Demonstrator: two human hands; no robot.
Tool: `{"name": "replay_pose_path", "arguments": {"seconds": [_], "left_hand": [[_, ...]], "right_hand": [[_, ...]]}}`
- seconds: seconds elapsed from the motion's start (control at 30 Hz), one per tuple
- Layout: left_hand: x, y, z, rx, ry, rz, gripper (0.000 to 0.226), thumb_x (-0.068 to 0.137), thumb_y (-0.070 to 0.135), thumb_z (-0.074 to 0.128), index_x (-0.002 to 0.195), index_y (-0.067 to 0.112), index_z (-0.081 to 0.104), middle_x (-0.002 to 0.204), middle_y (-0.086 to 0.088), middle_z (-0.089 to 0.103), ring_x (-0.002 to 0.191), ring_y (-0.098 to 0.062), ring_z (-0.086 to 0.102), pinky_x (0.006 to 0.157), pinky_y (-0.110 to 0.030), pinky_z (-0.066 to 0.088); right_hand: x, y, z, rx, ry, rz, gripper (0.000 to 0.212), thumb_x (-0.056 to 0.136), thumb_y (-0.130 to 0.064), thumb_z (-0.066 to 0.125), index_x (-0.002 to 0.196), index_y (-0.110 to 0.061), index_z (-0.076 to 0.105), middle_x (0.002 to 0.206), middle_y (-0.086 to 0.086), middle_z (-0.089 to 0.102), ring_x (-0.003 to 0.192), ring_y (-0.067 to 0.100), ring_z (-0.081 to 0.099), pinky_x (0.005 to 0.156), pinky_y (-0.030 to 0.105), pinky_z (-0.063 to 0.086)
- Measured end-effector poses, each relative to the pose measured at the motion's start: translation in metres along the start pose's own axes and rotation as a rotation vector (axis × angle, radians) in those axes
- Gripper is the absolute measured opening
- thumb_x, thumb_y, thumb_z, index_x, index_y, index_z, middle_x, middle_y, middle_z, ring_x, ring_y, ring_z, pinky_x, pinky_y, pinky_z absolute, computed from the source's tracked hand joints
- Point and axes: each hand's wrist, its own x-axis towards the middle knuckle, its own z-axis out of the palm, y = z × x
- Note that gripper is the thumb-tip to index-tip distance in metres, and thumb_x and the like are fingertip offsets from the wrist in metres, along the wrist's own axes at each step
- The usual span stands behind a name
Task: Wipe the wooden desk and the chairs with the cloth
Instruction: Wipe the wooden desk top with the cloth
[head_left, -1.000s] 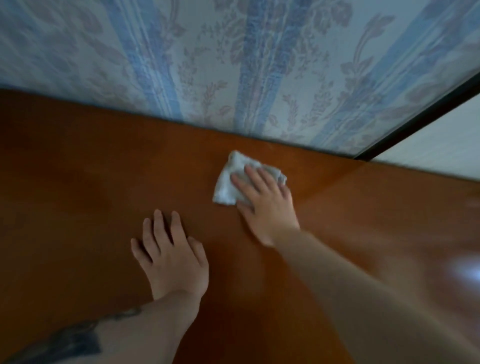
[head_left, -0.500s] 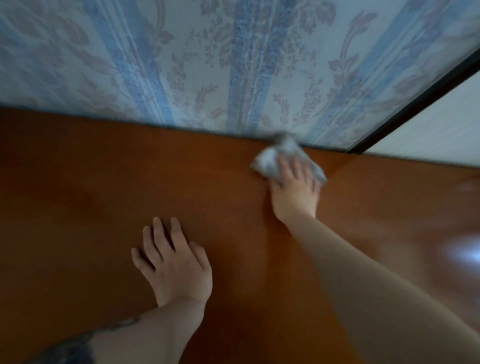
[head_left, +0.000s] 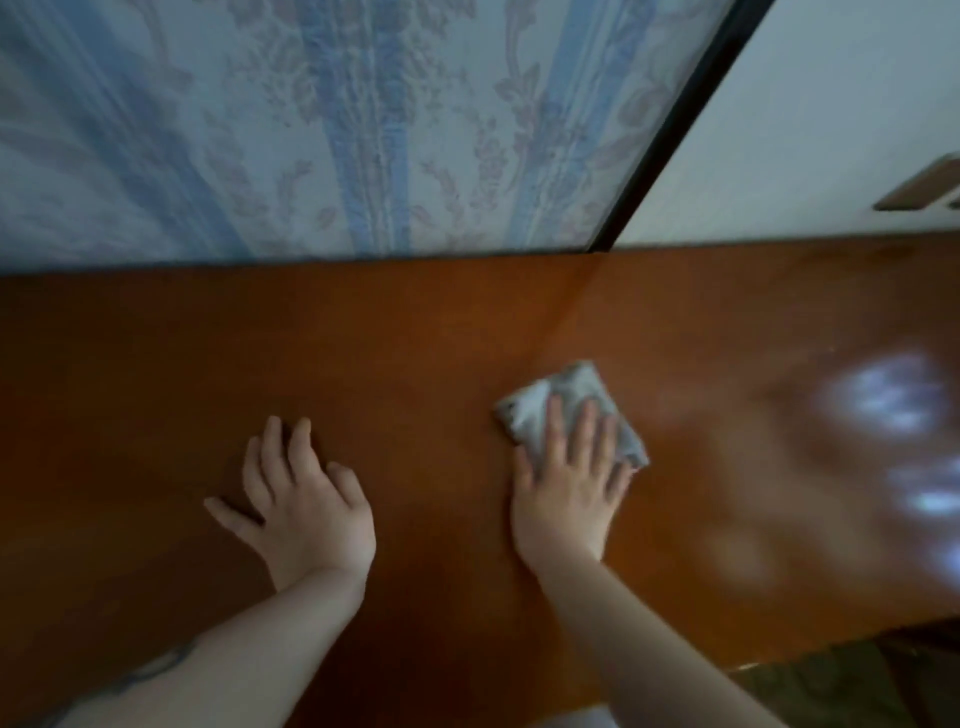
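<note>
The polished wooden desk (head_left: 156, 389) fills the lower part of the head view. A small folded white cloth (head_left: 571, 400) lies on it right of centre. My right hand (head_left: 569, 499) presses flat on the cloth with straight fingers covering its near half. My left hand (head_left: 306, 504) rests palm down on the bare wood to the left, fingers spread, holding nothing. No chair can be made out.
Blue floral wallpaper (head_left: 311, 130) rises behind the desk's far edge. A dark frame (head_left: 670, 124) divides it from a white panel (head_left: 831, 104) at the right. Light glare (head_left: 883, 400) shines on the desk's right part. The desk's near edge and dark floor (head_left: 841, 680) show at bottom right.
My right hand drew the cloth from the desk's far edge by the wall back toward me and to the right. My left hand stayed flat on the wood. The view shifted right.
</note>
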Motion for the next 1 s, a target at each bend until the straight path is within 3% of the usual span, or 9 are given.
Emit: {"name": "replay_pose_path", "arguments": {"seconds": [0.13, 0.33, 0.5, 0.57, 0.67, 0.73, 0.87, 0.93, 1.0], "left_hand": [[-0.008, -0.004, -0.008, -0.17, 0.025, 0.171, 0.047, 0.087, 0.015, 0.059, 0.132, 0.019, 0.049, 0.151, -0.002, 0.034, 0.142, -0.024, 0.021, 0.115, -0.057, 0.0], [-0.046, 0.019, -0.004, -0.278, -0.077, 0.528, 0.04, 0.09, 0.021, 0.049, 0.13, 0.022, 0.053, 0.149, 0.001, 0.038, 0.142, -0.019, 0.024, 0.118, -0.047, 0.003], [-0.093, 0.071, 0.028, -0.277, -0.269, 0.669, 0.059, 0.088, 0.041, 0.028, 0.142, 0.024, 0.042, 0.154, 0.003, 0.031, 0.144, -0.012, 0.017, 0.119, -0.041, 0.004], [-0.105, 0.086, 0.036, -0.3, -0.313, 0.706, 0.06, 0.089, 0.043, 0.024, 0.145, 0.026, 0.036, 0.156, 0.006, 0.025, 0.145, -0.008, 0.012, 0.119, -0.036, -0.001], [-0.118, 0.106, 0.045, -0.338, -0.353, 0.72, 0.059, 0.091, 0.044, 0.021, 0.146, 0.027, 0.032, 0.155, 0.009, 0.026, 0.144, -0.003, 0.01, 0.117, -0.031, -0.005], [-0.13, 0.119, 0.049, -0.364, -0.354, 0.713, 0.059, 0.092, 0.044, 0.021, 0.145, 0.025, 0.036, 0.154, 0.007, 0.03, 0.144, -0.005, 0.014, 0.118, -0.032, -0.003], [-0.151, 0.15, 0.061, -0.39, -0.373, 0.696, 0.052, 0.095, 0.037, 0.028, 0.144, 0.024, 0.038, 0.153, 0.006, 0.032, 0.144, -0.008, 0.017, 0.119, -0.036, 0.003], [-0.156, 0.166, 0.07, -0.392, -0.363, 0.681, 0.051, 0.095, 0.033, 0.03, 0.144, 0.023, 0.038, 0.155, 0.005, 0.029, 0.145, -0.01, 0.015, 0.119, -0.034, 0.002], [-0.164, 0.18, 0.079, -0.395, -0.34, 0.636, 0.048, 0.097, 0.03, 0.034, 0.144, 0.023, 0.037, 0.156, 0.004, 0.025, 0.146, -0.011, 0.01, 0.119, -0.033, 0.0]], "right_hand": [[-0.01, -0.009, -0.003, -0.094, -0.219, -0.689, 0.058, 0.097, -0.057, 0.02, 0.148, -0.048, -0.005, 0.157, -0.013, -0.016, 0.141, 0.012, -0.027, 0.116, 0.047, -0.013], [-0.032, 0.054, -0.003, 0.048, 0.046, 0.284, 0.06, 0.098, -0.053, 0.02, 0.148, -0.042, -0.011, 0.158, -0.007, -0.018, 0.143, 0.015, -0.024, 0.117, 0.047, -0.009], [-0.045, 0.059, -0.015, -0.009, -0.163, -0.415, 0.057, 0.098, -0.047, 0.02, 0.149, -0.043, -0.007, 0.157, -0.011, -0.018, 0.141, 0.013, -0.028, 0.117, 0.046, -0.01], [-0.023, 0.096, -0.027, 0.02, -0.12, -0.212, 0.056, 0.1, -0.048, 0.024, 0.149, -0.045, -0.003, 0.157, -0.014, -0.015, 0.142, 0.011, -0.024, 0.118, 0.045, -0.006], [-0.041, 0.141, -0.028, 0.098, 0.074, 0.452, 0.056, 0.099, -0.051, 0.021, 0.148, -0.045, -0.005, 0.159, -0.009, -0.013, 0.144, 0.013, -0.019, 0.118, 0.046, -0.005], [-0.073, 0.134, -0.021, 0.058, 0.08, 0.357, 0.057, 0.098, -0.05, 0.02, 0.147, -0.046, -0.009, 0.159, -0.007, -0.014, 0.144, 0.015, -0.021, 0.117, 0.045, -0.008], [-0.061, 0.157, -0.034, -0.02, -0.146, -0.324, 0.059, 0.098, -0.047, 0.023, 0.144, -0.047, -0.014, 0.156, -0.014, -0.017, 0.141, 0.01, -0.027, 0.117, 0.045, -0.01], [-0.034, 0.194, -0.049, 0.034, -0.105, -0.117, 0.057, 0.099, -0.048, 0.029, 0.147, -0.048, -0.003, 0.157, -0.015, -0.012, 0.143, 0.011, -0.02, 0.118, 0.045, -0.005], [-0.025, 0.227, -0.053, 0.147, 0.047, 0.382, 0.056, 0.099, -0.049, 0.03, 0.149, -0.045, 0.004, 0.16, -0.009, -0.006, 0.146, 0.014, -0.013, 0.118, 0.046, -0.003]]}}
